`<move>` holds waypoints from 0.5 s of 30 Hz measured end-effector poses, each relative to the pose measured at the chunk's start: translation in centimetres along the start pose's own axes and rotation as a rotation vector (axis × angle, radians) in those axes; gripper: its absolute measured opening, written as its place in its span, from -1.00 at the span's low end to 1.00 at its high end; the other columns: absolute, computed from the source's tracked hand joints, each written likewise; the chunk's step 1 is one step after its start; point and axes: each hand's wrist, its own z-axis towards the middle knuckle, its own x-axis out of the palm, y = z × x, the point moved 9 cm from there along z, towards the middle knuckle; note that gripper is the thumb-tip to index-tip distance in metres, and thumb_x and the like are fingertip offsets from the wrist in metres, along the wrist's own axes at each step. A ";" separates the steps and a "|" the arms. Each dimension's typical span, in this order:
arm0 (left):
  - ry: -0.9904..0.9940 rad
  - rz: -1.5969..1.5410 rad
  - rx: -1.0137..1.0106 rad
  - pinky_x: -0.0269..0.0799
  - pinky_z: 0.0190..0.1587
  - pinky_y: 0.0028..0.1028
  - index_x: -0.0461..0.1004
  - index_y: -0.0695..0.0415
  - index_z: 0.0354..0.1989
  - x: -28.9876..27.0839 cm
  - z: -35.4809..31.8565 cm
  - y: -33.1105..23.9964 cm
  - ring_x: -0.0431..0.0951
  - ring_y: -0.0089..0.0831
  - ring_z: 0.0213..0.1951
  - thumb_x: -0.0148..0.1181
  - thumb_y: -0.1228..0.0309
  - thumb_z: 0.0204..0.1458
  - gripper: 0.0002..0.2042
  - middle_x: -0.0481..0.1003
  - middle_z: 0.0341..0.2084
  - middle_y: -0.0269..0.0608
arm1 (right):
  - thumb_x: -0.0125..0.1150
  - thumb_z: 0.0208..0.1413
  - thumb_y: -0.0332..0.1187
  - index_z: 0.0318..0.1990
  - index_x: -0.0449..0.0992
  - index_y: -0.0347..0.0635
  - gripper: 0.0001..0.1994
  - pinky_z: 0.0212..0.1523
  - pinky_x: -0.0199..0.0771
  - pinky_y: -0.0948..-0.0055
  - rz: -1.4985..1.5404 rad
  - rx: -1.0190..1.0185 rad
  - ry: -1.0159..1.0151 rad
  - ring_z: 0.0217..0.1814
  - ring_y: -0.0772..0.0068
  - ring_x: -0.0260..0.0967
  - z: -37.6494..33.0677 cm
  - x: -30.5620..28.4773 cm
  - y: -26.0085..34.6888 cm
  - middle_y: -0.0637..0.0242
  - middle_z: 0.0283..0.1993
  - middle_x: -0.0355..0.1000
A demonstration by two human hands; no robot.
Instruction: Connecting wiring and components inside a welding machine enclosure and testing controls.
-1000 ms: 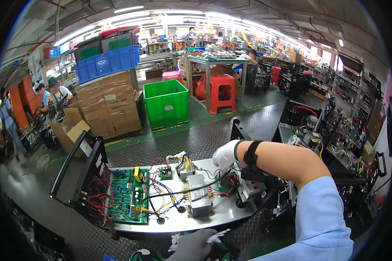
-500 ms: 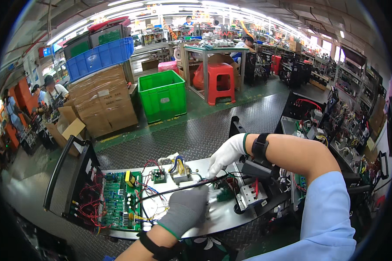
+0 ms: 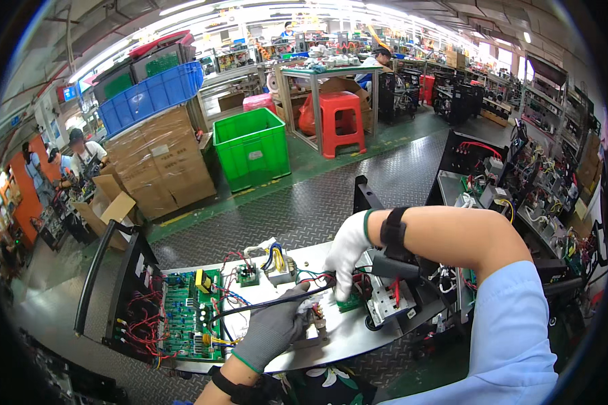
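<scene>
Black cable (image 3: 270,304) is the thing I hold now; it runs across the open chassis (image 3: 331,337) on the bench, from near the green circuit board (image 3: 186,317) on my left side toward the small green board (image 3: 350,302) in the middle. My left hand (image 3: 273,331), in a grey glove, is closed around the cable from above. My right hand (image 3: 348,253), in a white glove, presses with the fingers down at the cable end near the small green board; I cannot tell if it pinches something or only pushes.

I think the danger is in pulling. If my left hand draws the cable too strongly, it can catch the red wires (image 3: 138,324) or bend a connector. My right fingertips are also very close to the metal bracket (image 3: 385,304), so the glove may snag there.
</scene>
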 end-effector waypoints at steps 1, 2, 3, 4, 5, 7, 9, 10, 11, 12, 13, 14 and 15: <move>-0.070 0.040 0.054 0.47 -0.11 -0.24 0.35 -0.05 0.17 -0.2 0.1 -0.9 0.55 -0.03 -0.15 0.12 0.13 0.07 -0.53 0.49 -0.05 0.03 | 0.36 -0.11 0.07 -0.09 0.50 -0.34 -0.38 -0.04 0.40 0.28 -0.056 -0.121 -0.037 -0.09 0.13 0.46 0.7 0.6 0.6 0.05 -0.16 0.52; 0.011 0.063 -0.014 0.49 -0.18 -0.27 0.39 -0.06 0.09 0.4 0.3 -1.6 0.57 -0.07 -0.20 0.18 0.18 0.00 -0.56 0.48 -0.02 -0.06 | 0.37 -0.12 0.01 -0.11 0.51 -0.34 -0.43 -0.07 0.41 0.26 -0.039 -0.086 -0.111 -0.12 0.13 0.47 1.6 0.5 0.0 0.06 -0.19 0.53; 0.089 0.091 -0.090 0.52 -0.25 -0.30 0.43 -0.08 0.02 0.7 0.2 -2.4 0.59 -0.12 -0.26 0.25 0.23 -0.06 -0.59 0.48 0.01 -0.14 | 0.37 -0.13 -0.05 -0.14 0.52 -0.34 -0.48 -0.10 0.42 0.23 -0.030 -0.058 -0.186 -0.14 0.13 0.47 2.6 -0.2 -0.3 0.06 -0.22 0.53; 0.036 0.165 0.018 0.53 -0.36 -0.32 0.45 -0.09 -0.11 0.6 -0.5 -4.7 0.61 -0.19 -0.35 0.30 0.34 -0.17 -0.64 0.46 0.05 -0.26 | 0.32 -0.13 -0.13 -0.16 0.53 -0.35 -0.53 -0.11 0.42 0.21 -0.016 0.009 -0.256 -0.14 0.11 0.47 3.5 -0.5 -1.1 0.05 -0.21 0.52; 0.108 0.190 -0.004 0.53 -0.34 -0.28 0.47 -0.08 -0.12 1.3 -1.2 -5.8 0.60 -0.17 -0.34 0.31 0.33 -0.19 -0.63 0.45 0.05 -0.31 | 0.32 -0.13 -0.13 -0.16 0.53 -0.35 -0.53 -0.11 0.42 0.21 -0.020 0.006 -0.257 -0.14 0.11 0.47 3.6 -0.7 -1.1 0.05 -0.21 0.52; 0.088 0.059 0.035 0.52 -0.34 -0.34 0.47 -0.02 -0.11 2.5 -2.7 -8.2 0.61 -0.28 -0.39 0.28 0.32 -0.08 -0.68 0.54 -0.14 -0.25 | 0.28 -0.10 -0.13 -0.17 0.54 -0.36 -0.55 -0.11 0.42 0.22 -0.065 0.068 -0.243 -0.15 0.09 0.47 3.5 -0.8 -2.0 0.03 -0.21 0.52; 0.018 -0.462 -0.194 0.48 -0.35 -0.44 0.45 0.11 -0.07 6.9 -3.6 -5.5 0.59 -0.44 -0.43 0.20 0.30 0.05 -0.71 0.56 -0.39 -0.22 | 0.24 -0.14 -0.17 -0.24 0.59 -0.28 -0.63 -0.23 0.39 0.22 -0.088 0.056 -0.235 -0.29 0.16 0.43 4.0 -1.4 -2.2 0.10 -0.29 0.52; -0.046 -0.820 -0.380 0.41 -0.41 -0.51 0.44 0.24 -0.10 9.7 -3.3 -4.0 0.51 -0.56 -0.48 0.08 0.31 0.16 -0.74 0.54 -0.56 -0.24 | 0.25 -0.14 -0.17 -0.23 0.58 -0.27 -0.62 -0.24 0.38 0.23 -0.095 0.027 -0.199 -0.30 0.16 0.43 3.9 -1.5 -1.7 0.10 -0.29 0.52; -0.050 -0.961 -0.539 0.35 -0.46 -0.52 0.46 0.27 -0.16 11.6 -2.6 -3.3 0.46 -0.56 -0.55 0.03 0.30 0.17 -0.74 0.54 -0.54 -0.26 | 0.26 -0.14 -0.16 -0.22 0.58 -0.27 -0.62 -0.24 0.38 0.23 -0.095 0.003 -0.157 -0.30 0.16 0.42 3.6 -1.4 -1.5 0.11 -0.29 0.52; -0.130 -1.030 -0.542 0.32 -0.48 -0.52 0.46 0.26 -0.19 11.6 -1.7 -3.8 0.42 -0.57 -0.57 0.02 0.31 0.17 -0.76 0.53 -0.56 -0.27 | 0.25 -0.15 -0.13 -0.17 0.55 -0.26 -0.57 -0.16 0.39 0.21 -0.078 -0.079 -0.140 -0.23 0.11 0.45 2.6 -1.3 -0.6 0.09 -0.28 0.52; -0.212 -1.097 -0.544 0.29 -0.50 -0.53 0.46 0.25 -0.22 11.9 -1.1 -4.2 0.39 -0.59 -0.60 0.00 0.31 0.17 -0.77 0.51 -0.58 -0.27 | 0.26 -0.16 -0.14 -0.18 0.54 -0.28 -0.57 -0.17 0.40 0.22 -0.085 -0.048 -0.164 -0.22 0.10 0.45 1.5 -1.6 -0.6 0.07 -0.29 0.52; -0.309 -1.122 -0.586 0.29 -0.51 -0.52 0.46 0.23 -0.24 12.9 -0.8 -3.9 0.37 -0.59 -0.60 0.00 0.33 0.17 -0.79 0.49 -0.61 -0.29 | 0.26 -0.17 -0.15 -0.17 0.54 -0.27 -0.57 -0.17 0.40 0.22 -0.113 -0.024 -0.165 -0.22 0.10 0.45 1.0 -1.5 -0.7 0.05 -0.30 0.51; -0.410 -1.143 -0.626 0.28 -0.52 -0.51 0.46 0.21 -0.26 14.2 -0.4 -3.1 0.36 -0.59 -0.60 -0.01 0.35 0.17 -0.81 0.46 -0.63 -0.32 | 0.26 -0.18 -0.16 -0.16 0.53 -0.27 -0.57 -0.18 0.41 0.22 -0.145 0.001 -0.170 -0.22 0.10 0.45 0.4 -1.7 -0.5 0.04 -0.31 0.51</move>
